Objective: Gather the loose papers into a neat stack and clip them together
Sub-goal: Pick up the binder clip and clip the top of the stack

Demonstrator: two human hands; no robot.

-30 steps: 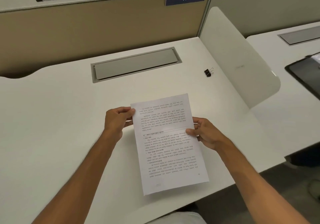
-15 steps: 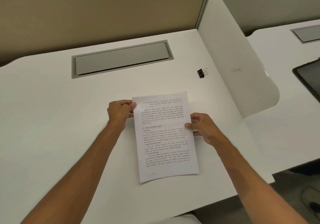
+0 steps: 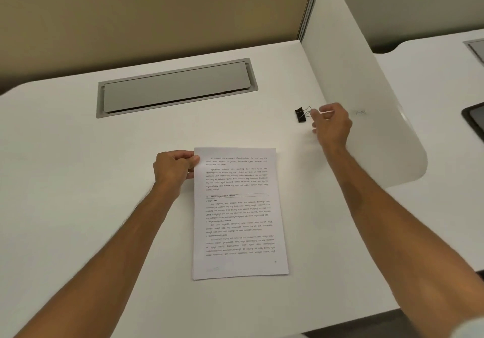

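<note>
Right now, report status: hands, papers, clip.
Left hand pinching paper stack at its top-left corner. Right hand at binder clip handles, grip unconfirmed. Nothing in the way.

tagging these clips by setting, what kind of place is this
Probably an office or study-hall cubicle: a white desk with a cable-tray flap, a tan partition wall, and a white side divider between neighbouring desks.

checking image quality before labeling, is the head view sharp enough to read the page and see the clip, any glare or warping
Head view: even, soft lighting with faint shadows and no harsh glare; the paper stack shows lines of print too small and soft to read; the binder clip is distinct, the right hand slightly motion-blurred; wide-angle distortion bends the desk edges and the divider.
</note>
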